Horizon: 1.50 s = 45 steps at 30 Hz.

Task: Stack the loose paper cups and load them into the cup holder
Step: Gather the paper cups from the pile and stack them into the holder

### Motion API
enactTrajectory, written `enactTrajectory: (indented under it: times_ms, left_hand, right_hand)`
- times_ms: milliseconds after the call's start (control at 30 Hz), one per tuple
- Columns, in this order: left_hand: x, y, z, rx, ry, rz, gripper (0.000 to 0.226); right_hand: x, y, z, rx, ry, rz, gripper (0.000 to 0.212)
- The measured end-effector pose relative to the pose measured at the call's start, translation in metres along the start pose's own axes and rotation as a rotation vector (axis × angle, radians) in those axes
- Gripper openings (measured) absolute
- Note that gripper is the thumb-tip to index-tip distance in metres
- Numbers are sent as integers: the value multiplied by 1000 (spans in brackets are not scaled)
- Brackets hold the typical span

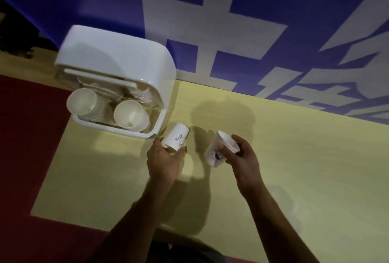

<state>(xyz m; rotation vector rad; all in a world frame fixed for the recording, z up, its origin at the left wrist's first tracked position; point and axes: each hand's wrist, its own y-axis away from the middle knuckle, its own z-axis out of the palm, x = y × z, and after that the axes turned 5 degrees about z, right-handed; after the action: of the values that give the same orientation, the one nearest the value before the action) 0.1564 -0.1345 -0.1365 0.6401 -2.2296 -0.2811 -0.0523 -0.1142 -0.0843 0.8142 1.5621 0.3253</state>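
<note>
Fingers of left hand curled round left cup, rim at palm, base away; right hand gripping right cup, mouth away | cups near, apart | cup holder nearer left hand

The cup holder at far left is smooth, glossy white plastic, the paper cups inside it and nearer right are matt white paper, and the table shows a pale, matt wood-grain finish.
</note>
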Motion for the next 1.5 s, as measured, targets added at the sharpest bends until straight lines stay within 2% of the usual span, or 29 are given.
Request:
enactTrajectory:
  times_ms: [67, 200, 367, 500, 600, 767, 1100, 1233, 1500]
  left_hand:
    - [4, 8, -8, -25, 104, 29, 82]
    - [19, 35, -41, -75, 239, 151, 84]
    - [37, 55, -102, -32, 250, 350, 85]
    - [38, 44, -147, -19, 281, 445, 74]
    - [35, 32, -179, 51, 258, 472, 76]
    - [29, -11, -212, 135, 264, 580, 77]
    - [16, -74, -197, -87, 89, 693, 79]
    - [12, -87, -184, -180, 16, 671, 79]
    - [13, -93, -176, -240, 14, 599, 88]
  right_hand:
    - [-1, 10, -3, 8, -50, 1, 73]
    - [-20, 28, -5, 13, -60, -92, 48]
    - [-51, 48, 13, 28, 26, -244, 65]
    - [-71, 66, 49, -19, 40, -297, 59]
    - [-81, 80, 79, -38, 3, -310, 57]
    - [-85, 93, 123, 40, -76, -295, 55]
    - [-69, 107, 147, 172, -163, -307, 60]
    - [-67, 114, 151, 195, -206, -301, 60]
    - [-79, 121, 163, 287, 64, -390, 65]
